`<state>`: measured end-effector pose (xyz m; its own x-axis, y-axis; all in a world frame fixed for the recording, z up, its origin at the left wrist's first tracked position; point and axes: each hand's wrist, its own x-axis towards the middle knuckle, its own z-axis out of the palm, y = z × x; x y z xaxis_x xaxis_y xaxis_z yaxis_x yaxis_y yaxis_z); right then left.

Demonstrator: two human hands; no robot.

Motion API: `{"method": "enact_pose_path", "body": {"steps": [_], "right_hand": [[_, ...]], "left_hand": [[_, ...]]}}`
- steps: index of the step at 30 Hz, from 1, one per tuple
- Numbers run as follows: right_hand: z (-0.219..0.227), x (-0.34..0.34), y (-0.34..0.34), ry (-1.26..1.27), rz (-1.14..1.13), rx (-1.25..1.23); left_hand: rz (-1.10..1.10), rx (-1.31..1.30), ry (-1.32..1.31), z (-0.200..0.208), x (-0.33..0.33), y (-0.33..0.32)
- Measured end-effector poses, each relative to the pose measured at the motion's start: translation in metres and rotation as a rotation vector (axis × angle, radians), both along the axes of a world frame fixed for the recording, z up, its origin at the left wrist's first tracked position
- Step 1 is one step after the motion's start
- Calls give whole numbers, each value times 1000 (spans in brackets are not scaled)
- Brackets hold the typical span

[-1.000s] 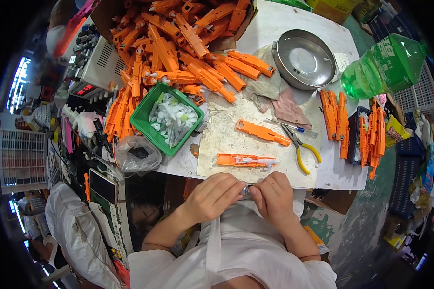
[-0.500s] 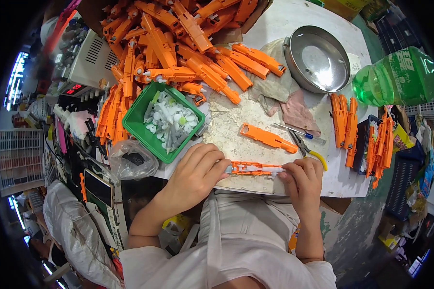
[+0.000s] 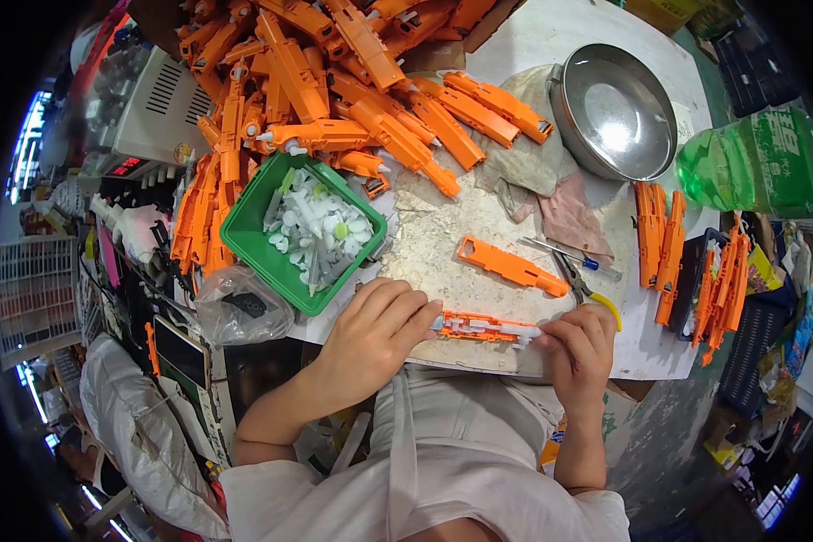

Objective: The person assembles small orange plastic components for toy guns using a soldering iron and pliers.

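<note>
Where it lies flat near the front edge of the tabletop (image 3: 515, 36), the long orange plastic part (image 3: 481, 327) looks light, stiff and slim, probably best pinched at its two ends. The left hand (image 3: 375, 334) closes fingers on one end; the right hand (image 3: 580, 348) pinches the whitish other end. Beyond sit a green tray (image 3: 244, 237), pliers (image 3: 580, 287) and a steel bowl (image 3: 612, 113).

red display (image 3: 125, 166) – left, green-labelled bottle (image 3: 759, 163) – right
</note>
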<state>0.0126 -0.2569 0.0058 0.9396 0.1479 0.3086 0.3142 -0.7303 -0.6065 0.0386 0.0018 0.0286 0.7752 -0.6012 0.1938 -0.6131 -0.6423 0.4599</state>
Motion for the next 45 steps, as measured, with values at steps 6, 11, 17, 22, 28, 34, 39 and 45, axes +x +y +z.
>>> {"method": "enact_pose_path", "body": {"steps": [6,11,17,22,28,34,39,45], "right_hand": [[-2,-4,-5,6,-11,26],[-2,-3,0,13,21,5],[1,0,-1,31,33,-56],[9,-2,6,8,18,-93],[12,13,28,-40,239,-192],[9,17,32,-45,253,-222],[6,16,30,-58,262,-182],[15,8,31,-122,228,39]], "left_hand": [[41,-40,-56,-9,-6,-1],[82,-135,-98,-15,-10,-3],[95,-155,-135,-10,-9,-9],[18,-100,-204,-7,-8,-23],[-127,147,-238,7,0,-30],[-211,287,-246,20,3,-35],[-151,84,-184,15,3,-30],[181,-402,373,19,-10,-22]]}}
